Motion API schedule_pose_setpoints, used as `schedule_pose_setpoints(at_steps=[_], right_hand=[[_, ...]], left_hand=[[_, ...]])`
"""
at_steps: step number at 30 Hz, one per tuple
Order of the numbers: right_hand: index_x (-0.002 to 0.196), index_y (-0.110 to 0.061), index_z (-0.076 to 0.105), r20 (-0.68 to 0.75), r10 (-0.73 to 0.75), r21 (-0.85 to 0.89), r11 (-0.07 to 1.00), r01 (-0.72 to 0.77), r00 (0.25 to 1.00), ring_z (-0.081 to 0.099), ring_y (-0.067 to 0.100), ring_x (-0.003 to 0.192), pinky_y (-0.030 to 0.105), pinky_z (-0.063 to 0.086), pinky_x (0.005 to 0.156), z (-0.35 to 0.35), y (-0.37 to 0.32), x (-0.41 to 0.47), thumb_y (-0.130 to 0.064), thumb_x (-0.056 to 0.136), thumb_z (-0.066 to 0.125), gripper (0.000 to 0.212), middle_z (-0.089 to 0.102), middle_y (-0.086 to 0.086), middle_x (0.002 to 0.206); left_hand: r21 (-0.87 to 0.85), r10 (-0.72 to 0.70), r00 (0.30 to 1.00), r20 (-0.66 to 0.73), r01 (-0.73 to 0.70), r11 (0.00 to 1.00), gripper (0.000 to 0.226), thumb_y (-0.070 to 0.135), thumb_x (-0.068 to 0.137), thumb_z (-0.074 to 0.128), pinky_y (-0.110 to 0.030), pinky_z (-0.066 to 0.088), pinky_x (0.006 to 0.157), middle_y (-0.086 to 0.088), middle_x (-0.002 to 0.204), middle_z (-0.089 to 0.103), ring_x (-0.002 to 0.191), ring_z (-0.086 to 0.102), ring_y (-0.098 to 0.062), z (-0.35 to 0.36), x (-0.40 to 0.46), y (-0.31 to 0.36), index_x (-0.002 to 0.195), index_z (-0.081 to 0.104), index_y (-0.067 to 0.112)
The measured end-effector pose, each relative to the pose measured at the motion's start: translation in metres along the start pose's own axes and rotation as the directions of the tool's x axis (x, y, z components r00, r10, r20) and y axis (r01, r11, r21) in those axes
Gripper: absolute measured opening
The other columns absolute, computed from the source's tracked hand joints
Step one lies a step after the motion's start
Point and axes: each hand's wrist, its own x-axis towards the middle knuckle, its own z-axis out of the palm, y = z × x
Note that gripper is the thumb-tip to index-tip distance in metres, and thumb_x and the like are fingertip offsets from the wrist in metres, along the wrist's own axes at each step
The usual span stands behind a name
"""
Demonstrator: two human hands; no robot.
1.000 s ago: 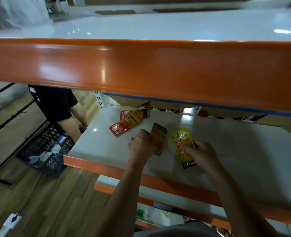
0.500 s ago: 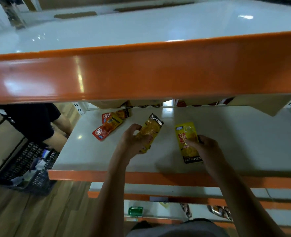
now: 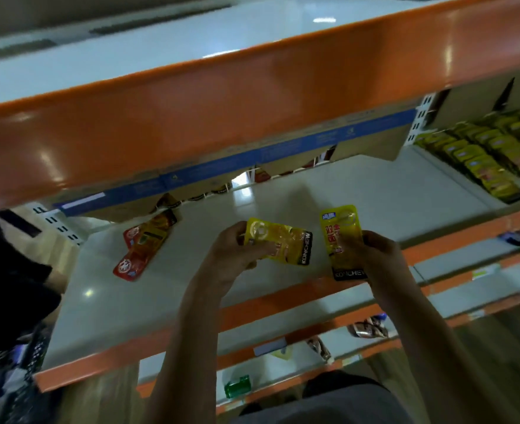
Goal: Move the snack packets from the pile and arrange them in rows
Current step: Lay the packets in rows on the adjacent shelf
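My left hand (image 3: 232, 255) grips a yellow snack packet (image 3: 283, 243) turned sideways, its black end pointing right, above the white shelf (image 3: 375, 191). My right hand (image 3: 375, 255) pinches a second yellow packet (image 3: 341, 237) held upright, black end toward me. Two red-and-orange packets (image 3: 144, 243) lie overlapping on the shelf to the left, apart from both hands. At the far right, rows of yellow packets (image 3: 491, 151) lie arranged on the neighbouring shelf.
A thick orange beam (image 3: 191, 117) of the upper shelf hangs overhead. Cardboard boxes (image 3: 369, 148) stand at the shelf's back. Lower shelves hold a green item (image 3: 237, 387) and several packets (image 3: 369, 327). A person in black (image 3: 11, 270) stands at the left by a basket.
The view swung to the right, bringing the arranged yellow rows into sight. My left hand turned its packet from upright to sideways and both hands lifted slightly toward the right.
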Motion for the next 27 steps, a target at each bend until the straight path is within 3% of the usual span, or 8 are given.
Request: schedule_pose_setpoints(at_steps=[4, 8, 12, 16, 22, 23, 24, 27], right_hand=[[0.096, -0.006, 0.074, -0.108, -0.017, 0.013, 1.0, 0.018, 0.994, 0.071, 0.043, 0.085, 0.06, 0.056, 0.083, -0.026, -0.002, -0.007, -0.018, 0.088, 0.071, 0.015, 0.074, 0.021, 0.09], [0.092, -0.008, 0.075, -0.172, -0.02, 0.027, 0.999, 0.025, 0.985, 0.071, 0.043, 0.087, 0.061, 0.056, 0.084, -0.058, -0.008, -0.014, -0.024, 0.084, 0.075, 0.018, 0.074, 0.02, 0.089], [0.093, -0.006, 0.074, -0.247, -0.024, 0.03, 0.999, 0.033, 0.969, 0.072, 0.033, 0.074, 0.035, 0.059, 0.057, -0.099, -0.015, -0.019, -0.022, 0.085, 0.074, 0.018, 0.074, 0.016, 0.084], [0.092, -0.01, 0.074, -0.293, -0.017, 0.05, 0.998, 0.033, 0.956, 0.074, 0.03, 0.081, 0.042, 0.06, 0.077, -0.153, -0.021, -0.023, -0.019, 0.088, 0.071, 0.01, 0.076, 0.013, 0.086], [0.095, -0.012, 0.076, -0.371, -0.015, -0.004, 1.0, 0.015, 0.928, 0.075, 0.03, 0.083, 0.051, 0.058, 0.084, -0.262, -0.024, -0.022, -0.017, 0.091, 0.068, 0.011, 0.077, 0.012, 0.088], [0.096, -0.012, 0.076, -0.387, -0.01, -0.016, 1.0, 0.004, 0.922, 0.074, 0.03, 0.083, 0.052, 0.058, 0.084, -0.281, -0.025, -0.022, -0.018, 0.09, 0.067, 0.012, 0.077, 0.012, 0.088], [0.096, -0.012, 0.076, -0.408, -0.006, -0.017, 1.0, 0.0, 0.913, 0.074, 0.029, 0.082, 0.049, 0.059, 0.081, -0.299, -0.026, -0.022, -0.017, 0.091, 0.067, 0.012, 0.077, 0.012, 0.088], [0.093, -0.01, 0.074, -0.43, -0.009, 0.017, 1.0, 0.018, 0.903, 0.074, 0.022, 0.071, 0.029, 0.056, 0.06, -0.344, -0.036, -0.03, -0.007, 0.095, 0.059, 0.016, 0.077, 0.011, 0.082]], left_hand=[[-0.108, -0.023, 0.997, 0.075, 0.031, 0.994, 0.019, 0.013, 0.087, 0.073, -0.029, 0.054, 0.075, 0.005, 0.093, 0.074, 0.086, 0.07, -0.013, 0.029, 0.009, 0.009, 0.104, 0.072, 0.02], [-0.147, -0.052, 0.984, 0.171, 0.078, 0.986, 0.02, 0.013, 0.089, 0.07, -0.033, 0.058, 0.077, -0.006, 0.103, 0.076, 0.093, 0.073, -0.022, 0.067, 0.02, 0.018, 0.109, 0.073, 0.016], [-0.125, -0.051, 0.963, 0.264, 0.086, 0.988, 0.022, 0.012, 0.091, 0.067, -0.034, 0.059, 0.072, -0.01, 0.102, 0.075, 0.092, 0.073, -0.026, 0.115, 0.024, 0.026, 0.112, 0.071, 0.011], [-0.14, -0.026, 0.938, 0.345, 0.079, 0.987, 0.026, 0.012, 0.092, 0.066, -0.04, 0.06, 0.079, -0.014, 0.11, 0.073, 0.097, 0.072, -0.029, 0.173, 0.032, 0.035, 0.117, 0.069, 0.008], [-0.199, 0.026, 0.904, 0.427, 0.066, 0.978, 0.035, 0.022, 0.084, 0.077, -0.061, 0.047, 0.096, -0.031, 0.117, 0.065, 0.108, 0.064, -0.046, 0.289, 0.04, 0.048, 0.114, 0.07, 0.006], [-0.188, 0.025, 0.903, 0.429, 0.062, 0.98, 0.038, 0.024, 0.08, 0.08, -0.058, 0.049, 0.092, -0.032, 0.115, 0.066, 0.103, 0.066, -0.044, 0.309, 0.04, 0.052, 0.112, 0.071, 0.006], [-0.173, 0.024, 0.909, 0.416, 0.053, 0.984, 0.036, 0.022, 0.08, 0.08, -0.045, 0.053, 0.081, -0.03, 0.109, 0.068, 0.094, 0.068, -0.038, 0.328, 0.041, 0.055, 0.11, 0.071, 0.005], [-0.188, 0.007, 0.922, 0.386, 0.071, 0.98, 0.024, 0.009, 0.087, 0.073, -0.024, 0.054, 0.054, -0.017, 0.091, 0.07, 0.073, 0.068, -0.025, 0.379, 0.039, 0.065, 0.108, 0.07, 0.0]])
